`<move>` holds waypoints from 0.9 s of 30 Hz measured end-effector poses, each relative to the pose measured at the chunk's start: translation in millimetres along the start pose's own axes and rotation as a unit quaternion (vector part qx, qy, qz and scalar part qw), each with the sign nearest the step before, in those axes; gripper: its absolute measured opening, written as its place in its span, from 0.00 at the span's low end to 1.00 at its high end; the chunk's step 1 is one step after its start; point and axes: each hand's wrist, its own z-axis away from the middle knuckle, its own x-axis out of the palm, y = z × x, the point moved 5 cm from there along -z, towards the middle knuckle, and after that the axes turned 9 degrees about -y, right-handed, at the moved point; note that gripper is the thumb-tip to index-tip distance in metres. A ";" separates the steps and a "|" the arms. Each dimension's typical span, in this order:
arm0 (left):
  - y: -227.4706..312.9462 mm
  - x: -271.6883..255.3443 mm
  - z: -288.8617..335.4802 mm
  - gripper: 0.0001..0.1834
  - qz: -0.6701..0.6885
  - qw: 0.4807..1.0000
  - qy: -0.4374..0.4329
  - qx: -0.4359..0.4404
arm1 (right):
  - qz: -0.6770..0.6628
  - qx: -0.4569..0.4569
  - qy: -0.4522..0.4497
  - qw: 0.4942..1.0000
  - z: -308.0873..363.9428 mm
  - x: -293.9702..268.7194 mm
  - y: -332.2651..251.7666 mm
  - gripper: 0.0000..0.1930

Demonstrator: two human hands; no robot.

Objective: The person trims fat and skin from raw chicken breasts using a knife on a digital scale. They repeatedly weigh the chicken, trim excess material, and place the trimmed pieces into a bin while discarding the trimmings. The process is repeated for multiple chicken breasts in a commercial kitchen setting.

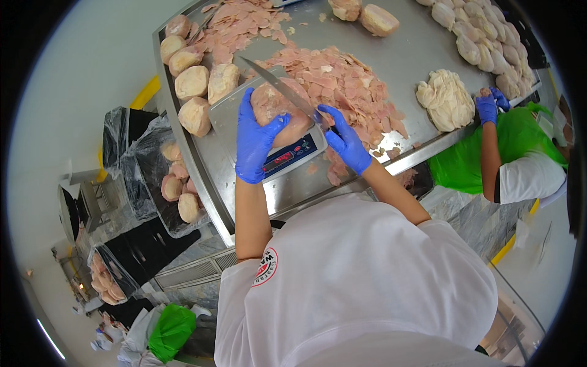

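Observation:
My left hand, in a blue glove, grips the near left side of a large pink lump of meat. The lump rests on the metal plate of a digital scale, whose red display is lit. In my right hand, also gloved in blue, is the handle of a long knife. Its blade lies across the top of the lump and points to the far left. Just beyond the lump and to its right spreads a heap of thin pink meat slices.
Several pale meat lumps line the table's left side, near another slice heap. A steel rim edges the table. To the right are a pale meat pile and a co-worker's gloved hands. Plastic-lined black crates stand at left.

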 end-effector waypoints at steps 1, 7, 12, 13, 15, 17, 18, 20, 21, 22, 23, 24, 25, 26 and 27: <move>-1.0 -1.3 -1.2 0.50 -0.009 1.000 -0.017 -0.008 | 0.025 -0.007 0.006 1.000 -3.7 -2.6 1.4 0.31; -5.8 -1.6 -3.3 0.52 -0.006 0.987 -0.159 -0.014 | -0.014 0.002 0.003 1.000 -53.4 -14.2 -2.0 0.29; 8.5 24.7 9.9 0.50 0.002 0.992 -0.126 -0.005 | -0.022 -0.050 0.038 0.998 -72.9 -33.1 -19.4 0.26; 10.5 23.4 8.1 0.50 0.022 0.994 -0.109 -0.002 | -0.025 -0.045 0.052 0.997 -69.8 -34.1 -18.7 0.27; 14.5 14.2 0.9 0.47 0.029 0.996 -0.088 -0.006 | -0.057 -0.010 0.049 0.997 -51.3 -25.4 -17.6 0.28; 18.4 3.6 -5.8 0.47 0.047 0.998 -0.045 0.000 | -0.050 -0.011 0.036 0.998 -32.0 -14.7 -17.6 0.30; 14.0 -6.1 -10.1 0.45 0.023 0.999 -0.032 0.016 | -0.028 -0.029 0.026 0.999 -22.6 -7.6 -14.0 0.31; 5.2 -12.8 -10.8 0.45 0.049 0.999 -0.019 0.009 | 0.013 -0.023 0.002 1.000 -8.5 2.8 1.9 0.36; 2.9 -14.2 -11.3 0.44 0.062 0.998 -0.013 0.005 | 0.018 -0.019 0.001 1.000 -4.7 3.2 10.0 0.36; 3.1 -14.0 -11.5 0.45 0.048 0.999 -0.022 0.014 | 0.022 -0.016 0.000 1.000 -1.3 3.6 17.8 0.37; 1.6 -13.3 -11.0 0.45 0.038 0.999 -0.028 0.011 | 0.026 0.002 -0.006 1.000 -0.7 3.6 17.1 0.37; 1.1 -12.6 -10.0 0.45 0.029 0.999 -0.032 0.008 | 0.030 0.019 -0.012 0.999 -1.0 3.6 16.3 0.38; 0.8 -11.9 -8.9 0.46 0.020 0.999 -0.037 0.005 | 0.033 0.048 -0.025 0.998 -3.1 0.7 16.4 0.38; 1.5 -10.2 -9.2 0.46 0.027 0.999 -0.037 -0.004 | 0.035 0.076 -0.036 0.996 -7.5 -2.1 13.5 0.38; 2.4 -7.9 -9.5 0.46 0.034 0.999 -0.036 -0.013 | 0.037 0.055 -0.024 0.998 -12.6 -3.3 8.8 0.39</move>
